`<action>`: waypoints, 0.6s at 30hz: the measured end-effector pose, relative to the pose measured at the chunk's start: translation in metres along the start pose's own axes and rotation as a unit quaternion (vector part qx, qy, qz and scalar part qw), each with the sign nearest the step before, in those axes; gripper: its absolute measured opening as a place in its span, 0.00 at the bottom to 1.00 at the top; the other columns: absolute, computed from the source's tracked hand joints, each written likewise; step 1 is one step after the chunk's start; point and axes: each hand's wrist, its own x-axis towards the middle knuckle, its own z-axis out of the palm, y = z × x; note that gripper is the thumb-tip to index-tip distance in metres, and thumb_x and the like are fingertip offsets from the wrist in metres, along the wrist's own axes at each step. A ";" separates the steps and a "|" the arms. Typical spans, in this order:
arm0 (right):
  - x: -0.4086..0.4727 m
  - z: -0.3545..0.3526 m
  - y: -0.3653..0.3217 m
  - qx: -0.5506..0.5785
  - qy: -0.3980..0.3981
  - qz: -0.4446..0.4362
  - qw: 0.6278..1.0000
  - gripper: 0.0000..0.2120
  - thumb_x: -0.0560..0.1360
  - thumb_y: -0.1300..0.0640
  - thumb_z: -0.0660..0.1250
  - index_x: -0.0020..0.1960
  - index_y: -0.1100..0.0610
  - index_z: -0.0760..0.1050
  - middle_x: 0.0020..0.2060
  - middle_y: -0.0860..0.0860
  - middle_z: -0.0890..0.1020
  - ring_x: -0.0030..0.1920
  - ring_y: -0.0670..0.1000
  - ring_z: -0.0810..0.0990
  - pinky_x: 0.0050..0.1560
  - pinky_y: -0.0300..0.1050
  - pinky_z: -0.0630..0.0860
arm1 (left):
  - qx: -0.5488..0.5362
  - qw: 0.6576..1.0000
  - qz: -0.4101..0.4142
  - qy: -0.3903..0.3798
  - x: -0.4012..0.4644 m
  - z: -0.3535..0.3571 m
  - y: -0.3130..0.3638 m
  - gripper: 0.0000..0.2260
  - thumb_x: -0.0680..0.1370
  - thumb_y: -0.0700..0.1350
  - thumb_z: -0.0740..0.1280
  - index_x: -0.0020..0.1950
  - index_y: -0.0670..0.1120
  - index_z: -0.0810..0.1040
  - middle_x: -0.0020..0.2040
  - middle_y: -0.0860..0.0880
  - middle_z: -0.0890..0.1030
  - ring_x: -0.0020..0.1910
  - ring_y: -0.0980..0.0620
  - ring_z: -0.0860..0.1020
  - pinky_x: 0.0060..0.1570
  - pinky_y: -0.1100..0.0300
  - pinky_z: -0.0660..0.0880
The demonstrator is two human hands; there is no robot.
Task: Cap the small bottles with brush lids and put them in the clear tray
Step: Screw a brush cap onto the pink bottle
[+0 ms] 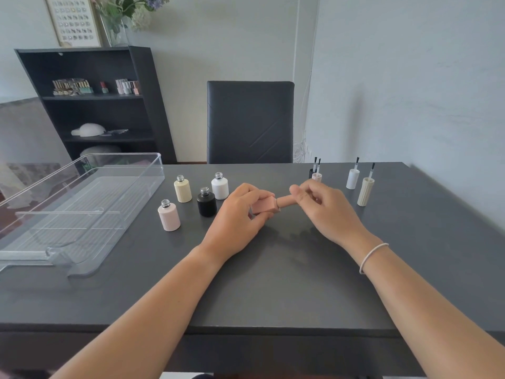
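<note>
My left hand grips a pink square bottle lying sideways above the table. My right hand pinches the matching pink lid, which sits against the bottle's neck. Several uncapped bottles stand to the left: a pale pink one, a cream one, a black one and a white one. Brush lids stand upside down at the right: a cream one, a white one, a pale pink one and a black one partly hidden. The clear tray lies at the left.
The dark table runs to a wall on the right. A black chair stands behind the far edge. A dark shelf unit with small bottles is at the back left.
</note>
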 end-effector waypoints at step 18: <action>0.000 0.001 0.001 -0.002 -0.008 -0.041 0.999 0.06 0.74 0.49 0.63 0.47 0.51 0.72 0.31 0.43 0.72 0.31 0.42 0.71 0.34 0.41 0.67 | -0.004 1.000 -0.008 0.005 0.001 0.000 0.001 0.09 0.72 0.42 0.71 0.52 0.51 0.79 0.45 0.52 0.75 0.44 0.58 0.73 0.39 0.70 0.70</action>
